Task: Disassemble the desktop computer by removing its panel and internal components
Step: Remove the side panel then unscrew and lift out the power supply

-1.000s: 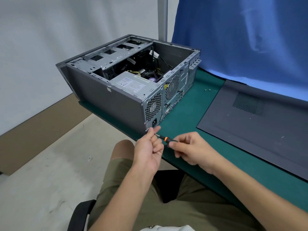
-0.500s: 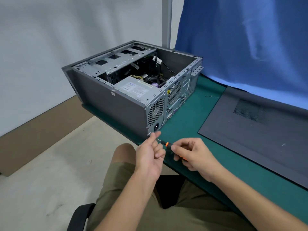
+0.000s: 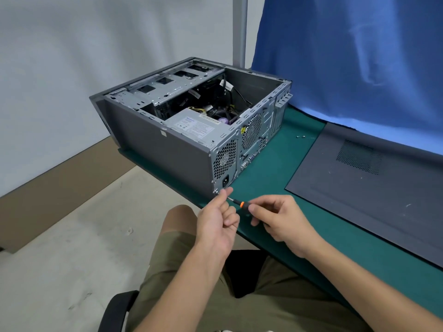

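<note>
Desktop computer case (image 3: 167, 149) laid on its side at the near-left corner of the green table mat (image 3: 275, 168), open face up, rear plate toward the seated person. Inside, visible: power supply (image 3: 194, 125) against the rear plate, drive cage (image 3: 167, 89) along the far-left edge, dark cabling between them.

Removed side panel (image 3: 359, 200) flat on the mat, well apart to the right of the case. Two loose screws (image 3: 300, 137) on the mat between case and panel.

Screwdriver (image 3: 241, 204) pointed at the lower rear corner of the case, just below the power socket (image 3: 225, 180). Right hand (image 3: 280, 219) with fingers curled round the handle. Left hand (image 3: 215, 219) with thumb and forefinger pinched together on the shaft near its tip, remaining fingers curled in. Tip hidden by the left hand; contact with the corner screw impossible to tell.

Blue cloth (image 3: 347, 56) hung behind the table.
</note>
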